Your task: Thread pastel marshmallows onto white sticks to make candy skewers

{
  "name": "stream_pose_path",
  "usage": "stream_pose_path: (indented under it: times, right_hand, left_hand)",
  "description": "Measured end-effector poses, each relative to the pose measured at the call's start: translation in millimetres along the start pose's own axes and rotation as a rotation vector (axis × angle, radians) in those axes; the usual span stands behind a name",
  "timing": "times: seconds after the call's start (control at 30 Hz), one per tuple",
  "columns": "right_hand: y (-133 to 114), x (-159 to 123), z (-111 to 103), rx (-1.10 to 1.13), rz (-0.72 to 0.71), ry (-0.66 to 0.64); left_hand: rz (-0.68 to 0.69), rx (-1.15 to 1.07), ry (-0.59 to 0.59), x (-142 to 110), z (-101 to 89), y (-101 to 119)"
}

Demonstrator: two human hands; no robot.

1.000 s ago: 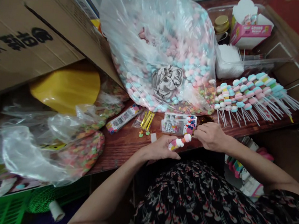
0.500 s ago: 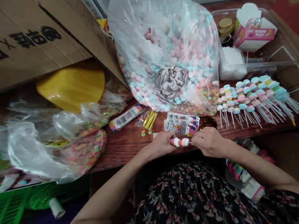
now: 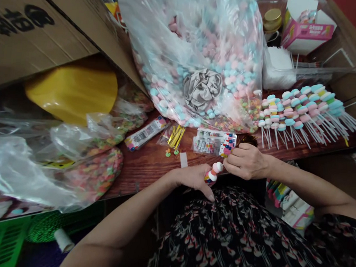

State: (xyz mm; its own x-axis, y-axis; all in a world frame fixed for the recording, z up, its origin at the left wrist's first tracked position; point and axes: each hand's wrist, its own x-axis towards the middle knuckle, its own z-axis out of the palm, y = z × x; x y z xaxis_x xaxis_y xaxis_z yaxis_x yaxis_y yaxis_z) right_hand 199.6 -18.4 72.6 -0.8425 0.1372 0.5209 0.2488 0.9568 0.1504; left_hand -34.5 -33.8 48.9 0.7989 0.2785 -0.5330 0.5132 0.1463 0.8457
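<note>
A marshmallow skewer [image 3: 214, 173], with white and pinkish pieces and a colourful printed part at its lower end, lies tilted in my left hand [image 3: 193, 178]. The fingers wrap behind it, and the thumb is stretched out below. My right hand [image 3: 244, 161] is closed, its fingertips pinched at the skewer's upper end where the stick was seen; the grip itself is mostly hidden. Just beyond the hands lie printed clear sachets [image 3: 209, 142] and a dark golden bundle of ties [image 3: 247, 139]. A small white strip [image 3: 183, 160] rests left of them.
A big clear bag of marshmallows [image 3: 233, 59] with a grey scrunchie [image 3: 203, 88] fills the back. Finished marshmallow skewers [image 3: 300, 108] are piled right. Left are gummy bags [image 3: 94, 176], a cardboard box [image 3: 50, 29], yellow ties [image 3: 176, 136] and a wrapper stack [image 3: 145, 133].
The skewer has turned from nearly level to tilted, its right end higher. My left thumb has stretched out, and my left hand has dropped slightly. The view has shifted a little.
</note>
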Motion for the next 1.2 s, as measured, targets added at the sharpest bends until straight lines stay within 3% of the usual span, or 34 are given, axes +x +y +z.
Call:
stream_pose_path:
  times: [0.17,0.4,0.53,0.8,1.0,1.1,1.2]
  right_hand:
    - [0,4,0,0.053,0.018,-0.011]
    - [-16,4,-2,0.241,0.254,-0.443]
    - [-23,8,0,0.276,0.346,-0.593]
    - [-38,1,1,0.227,0.395,-0.454]
    - [-51,3,20,0.255,0.451,-0.435]
    - [-49,4,31,0.255,0.459,-0.405]
    - [-38,2,32,0.264,0.438,-0.372]
  left_hand:
    - [-0.03,-0.224,0.007,5,3.2,1]
    - [0.015,-0.089,0.232,8,3.5,-2]
    - [-0.025,0.07,0.317,11,3.4,1]
    - [-0.118,0.479,0.576,5,1.5,3]
    - [-0.09,0.593,0.52,11,10.2,1]
    - [-0.107,0.541,0.489,11,10.9,1]
    - [-0.032,0.438,0.507,2,4.8,5]
